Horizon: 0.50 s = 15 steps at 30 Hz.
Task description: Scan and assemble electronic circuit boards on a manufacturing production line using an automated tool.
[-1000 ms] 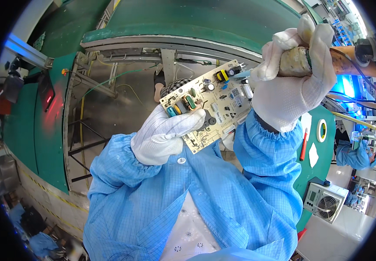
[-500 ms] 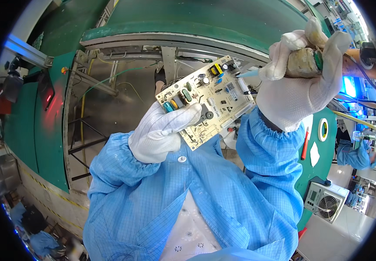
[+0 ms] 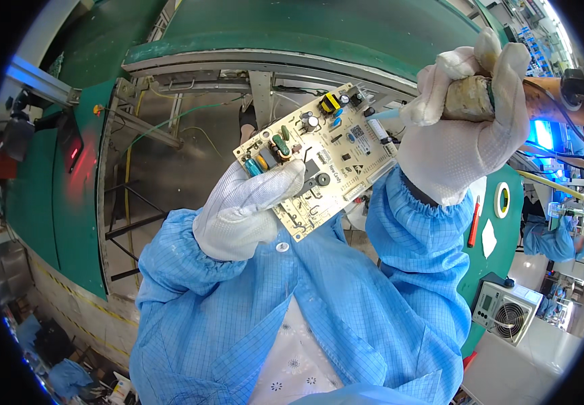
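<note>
In front of my chest, my left hand (image 3: 248, 206), in a white glove, grips the left end of a cream circuit board (image 3: 342, 192), its thumb on the top face. The board is tilted and carries a yellow-black transformer, a green coil, capacitors and rows of connectors. My right hand (image 3: 464, 148), also gloved, is closed around a tape-wrapped dispensing tool (image 3: 468, 99) with a worn, dirty body. Its pale blue tapered tip (image 3: 387, 115) is at the board's upper right edge by a white connector; whether it touches I cannot tell.
A green conveyor belt (image 3: 305, 30) with a metal frame runs across ahead. On the green table (image 3: 470, 283) at right lie a red pen (image 3: 474, 226), a tape roll (image 3: 502, 200) and a white scrap (image 3: 488, 239). A white box with a fan (image 3: 508, 314) stands nearby. A person in blue (image 3: 551, 239) is farther right.
My left hand and the circuit board have shifted slightly left, and the board's near end has dropped a little. My right hand and the tool have barely moved.
</note>
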{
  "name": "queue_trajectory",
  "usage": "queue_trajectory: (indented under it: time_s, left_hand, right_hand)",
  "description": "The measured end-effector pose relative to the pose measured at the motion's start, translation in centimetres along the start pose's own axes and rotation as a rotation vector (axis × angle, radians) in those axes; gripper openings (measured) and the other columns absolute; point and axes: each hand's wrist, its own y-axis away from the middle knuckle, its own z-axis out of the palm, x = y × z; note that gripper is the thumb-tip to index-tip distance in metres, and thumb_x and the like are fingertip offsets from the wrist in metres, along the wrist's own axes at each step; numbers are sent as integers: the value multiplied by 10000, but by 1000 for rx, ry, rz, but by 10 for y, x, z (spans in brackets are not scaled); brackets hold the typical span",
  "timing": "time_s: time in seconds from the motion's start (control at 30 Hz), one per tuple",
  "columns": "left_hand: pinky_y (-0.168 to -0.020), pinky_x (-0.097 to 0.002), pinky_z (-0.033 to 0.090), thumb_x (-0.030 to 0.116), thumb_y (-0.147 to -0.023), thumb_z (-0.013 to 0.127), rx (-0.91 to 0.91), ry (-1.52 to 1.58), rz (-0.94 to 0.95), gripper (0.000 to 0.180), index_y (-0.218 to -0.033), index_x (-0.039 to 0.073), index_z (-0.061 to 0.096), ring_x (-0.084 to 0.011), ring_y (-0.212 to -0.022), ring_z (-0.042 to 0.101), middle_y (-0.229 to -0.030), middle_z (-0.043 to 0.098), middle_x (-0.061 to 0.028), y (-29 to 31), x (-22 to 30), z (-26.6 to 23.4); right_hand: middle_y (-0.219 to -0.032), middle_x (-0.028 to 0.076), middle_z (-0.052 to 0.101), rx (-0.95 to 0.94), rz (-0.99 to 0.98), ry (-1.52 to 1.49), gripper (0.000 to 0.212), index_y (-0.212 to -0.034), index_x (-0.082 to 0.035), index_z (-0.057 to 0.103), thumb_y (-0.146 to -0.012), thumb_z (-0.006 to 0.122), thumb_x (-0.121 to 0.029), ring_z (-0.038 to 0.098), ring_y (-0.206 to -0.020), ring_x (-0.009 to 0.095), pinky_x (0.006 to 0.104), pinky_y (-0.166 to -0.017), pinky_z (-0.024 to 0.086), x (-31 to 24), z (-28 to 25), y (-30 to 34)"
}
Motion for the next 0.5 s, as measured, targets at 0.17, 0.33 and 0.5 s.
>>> queue_trajectory:
  time_s: [0.17,0.33,0.5]
  left_hand:
    - [-942,-404,513,33,-878,623,2,-10,-16,415,-1270,17,488,-251,-1090,599,-1181,590,-145,-2,1,-1]
    - [-929,-385,530,34,-891,605,44,-47,-4,364,-1241,5,506,-234,-1073,609,-1158,599,-136,-5,1,-5]
    - [-916,-404,545,64,-929,553,18,-20,4,294,-1213,-5,515,-249,-1059,620,-1129,606,-137,-10,8,2]
  right_hand:
    - [-745,152,647,-118,-39,26,484,-967,23,655,-934,495,-433,540,-406,160,243,-351,426,4,-3,-7]
    - [-739,156,652,131,-60,432,539,-973,25,672,-945,479,-476,545,-408,156,240,-355,428,-15,3,5]
    - [-755,151,650,100,-101,449,471,-958,12,660,-936,490,-427,545,-417,154,241,-363,423,-15,2,5]
